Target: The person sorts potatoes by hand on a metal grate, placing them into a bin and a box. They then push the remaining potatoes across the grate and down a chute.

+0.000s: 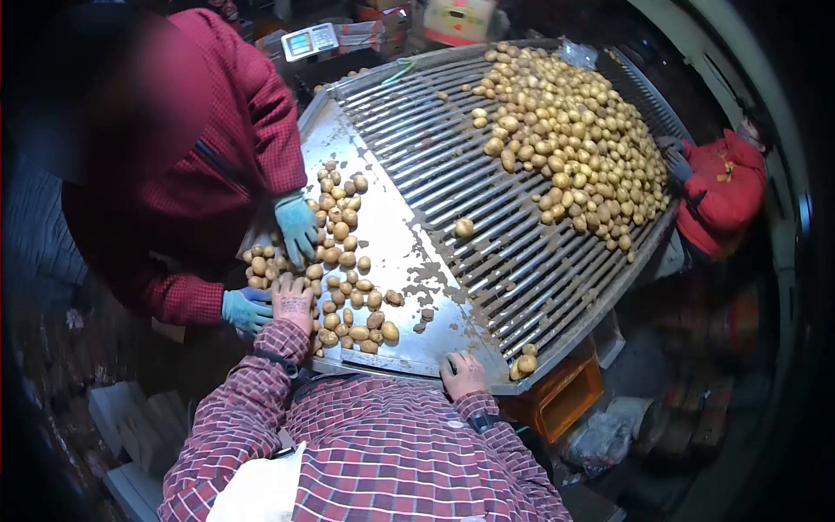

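Note:
My left hand [292, 301] reaches over the left side of the metal sheet [396, 252], its fingers stretched out against a cluster of potatoes [334, 257]. At the sheet's front edge, my right hand [464, 376] rests with bent fingers. A small dark patch shows between its thumb and fingers; I cannot make out what it is. Across from my left hand, another person's gloved hands [297, 228] are at the same potatoes, one above the cluster and one beside my wrist.
Beyond the sheet, a slatted metal rack [435, 174] carries a large potato heap [574, 130]. A person in red [726, 196] stands at its far right. An orange crate [570, 400] sits below the right edge. A digital scale [310, 42] is at the back.

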The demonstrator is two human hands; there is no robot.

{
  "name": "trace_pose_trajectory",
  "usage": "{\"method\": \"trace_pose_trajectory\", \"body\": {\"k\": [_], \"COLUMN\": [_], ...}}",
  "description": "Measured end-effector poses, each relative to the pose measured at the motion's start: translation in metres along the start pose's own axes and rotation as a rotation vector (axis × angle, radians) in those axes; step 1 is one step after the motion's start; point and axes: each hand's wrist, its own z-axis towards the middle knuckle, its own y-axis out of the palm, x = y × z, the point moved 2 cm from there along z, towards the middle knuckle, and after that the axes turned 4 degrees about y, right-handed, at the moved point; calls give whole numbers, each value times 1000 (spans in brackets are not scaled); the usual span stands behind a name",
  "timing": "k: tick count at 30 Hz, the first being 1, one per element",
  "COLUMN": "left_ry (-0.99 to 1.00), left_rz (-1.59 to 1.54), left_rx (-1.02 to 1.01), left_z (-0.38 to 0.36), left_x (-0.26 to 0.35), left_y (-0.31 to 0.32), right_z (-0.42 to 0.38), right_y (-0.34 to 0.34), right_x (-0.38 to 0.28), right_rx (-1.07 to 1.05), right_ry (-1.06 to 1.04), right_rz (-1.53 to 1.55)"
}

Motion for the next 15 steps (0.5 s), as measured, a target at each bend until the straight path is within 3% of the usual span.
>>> {"method": "trace_pose_trajectory", "body": {"k": [4, 7, 8, 9, 12, 15], "left_ry": [26, 314, 459, 576, 761, 446], "left_rz": [-249, -306, -283, -222, -149, -136], "left_rx": [-4, -108, -21, -127, -170, -239], "left_z": [14, 34, 38, 42, 30, 33], "left_x": [50, 110, 128, 149, 163, 125], "left_y": [-22, -32, -7, -7, -9, 2], "right_z": [1, 0, 0, 0, 0, 0], "right_y": [0, 1, 0, -1, -4, -2], "right_x": [-1, 0, -1, -2, -5, -5], "right_rx": [-18, -21, -1, 20, 0, 3], "right_ry": [12, 15, -7, -31, -11, 2], "right_rz": [-36, -51, -36, -21, -38, -98]}}
